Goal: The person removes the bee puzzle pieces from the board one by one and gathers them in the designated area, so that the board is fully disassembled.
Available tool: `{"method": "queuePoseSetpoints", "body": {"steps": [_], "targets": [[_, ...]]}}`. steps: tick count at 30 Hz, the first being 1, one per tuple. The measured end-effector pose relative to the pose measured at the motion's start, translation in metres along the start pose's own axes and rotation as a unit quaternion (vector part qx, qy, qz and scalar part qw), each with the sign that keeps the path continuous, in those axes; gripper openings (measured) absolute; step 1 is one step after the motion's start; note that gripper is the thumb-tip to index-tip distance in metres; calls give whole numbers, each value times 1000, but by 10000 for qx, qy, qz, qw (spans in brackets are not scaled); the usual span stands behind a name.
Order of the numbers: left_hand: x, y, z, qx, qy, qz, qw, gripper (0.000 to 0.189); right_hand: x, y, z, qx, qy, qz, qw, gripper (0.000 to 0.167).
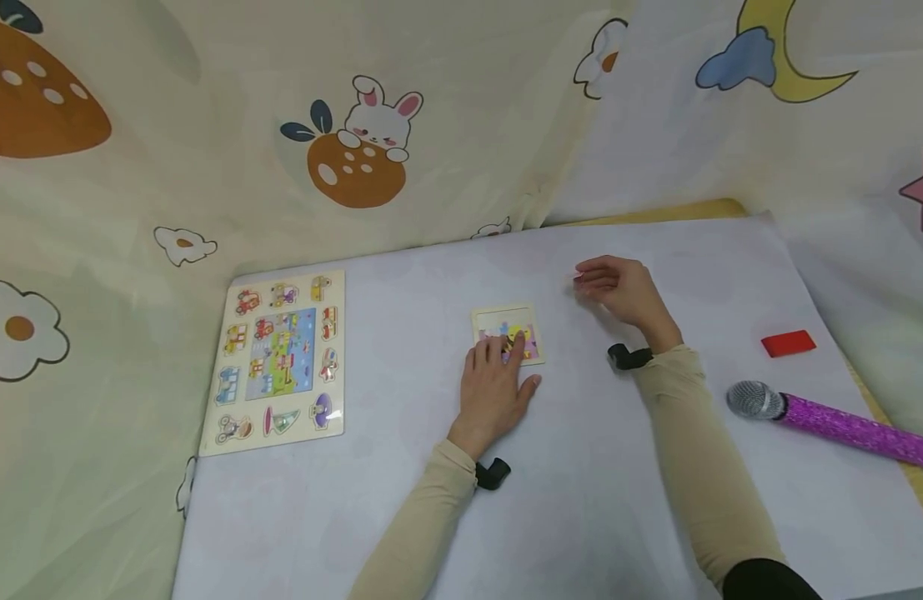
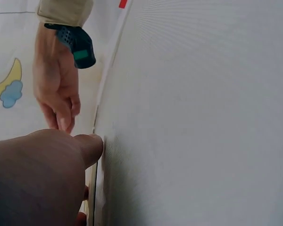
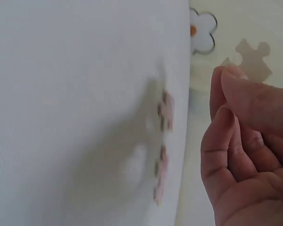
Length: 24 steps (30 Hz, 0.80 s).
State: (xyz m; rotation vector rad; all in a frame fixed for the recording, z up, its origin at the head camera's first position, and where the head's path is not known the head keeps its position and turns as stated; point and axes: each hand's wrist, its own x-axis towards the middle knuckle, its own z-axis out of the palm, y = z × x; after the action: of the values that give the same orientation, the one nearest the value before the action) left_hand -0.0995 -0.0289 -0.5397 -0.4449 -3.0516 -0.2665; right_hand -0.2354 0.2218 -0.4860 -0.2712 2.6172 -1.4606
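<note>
My left hand (image 1: 494, 402) rests on a small framed jigsaw puzzle (image 1: 500, 317), fingers extended over its lower part. The top of the puzzle tray is bare, and a yellow and purple picture shows around my fingertips. To the right, my right hand (image 1: 620, 290) is raised a little over the table. In the right wrist view its thumb and index finger pinch a jigsaw piece (image 3: 255, 60), whose plain brownish-grey side faces the camera. Two blurred pinkish pieces (image 3: 166, 112) lie on the table beyond that hand. The left wrist view mostly hides the puzzle behind my thumb.
A larger wooden vehicle puzzle board (image 1: 238, 364) lies at the table's left end. On the right are a red block (image 1: 788, 343) and a purple glittery microphone (image 1: 844, 422). A printed curtain (image 1: 243, 167) hangs behind the white table (image 1: 401, 333).
</note>
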Motion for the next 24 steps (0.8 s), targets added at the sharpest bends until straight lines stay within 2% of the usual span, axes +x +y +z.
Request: {"method": "queuePoseSetpoints", "body": {"steps": [9,20,24], "targets": [[-1,-1,1,-4,-11,4,10000,72,-5,16,-40,-10,439,364,9984,47],[0,-1,2,-32,85,27,10000,72,-12,31,-62,-83,724,599,9955,47],[0,-1,2,-66,2,-12,10000,73,-12,36,-69,-391,673,856,9933,48]]}}
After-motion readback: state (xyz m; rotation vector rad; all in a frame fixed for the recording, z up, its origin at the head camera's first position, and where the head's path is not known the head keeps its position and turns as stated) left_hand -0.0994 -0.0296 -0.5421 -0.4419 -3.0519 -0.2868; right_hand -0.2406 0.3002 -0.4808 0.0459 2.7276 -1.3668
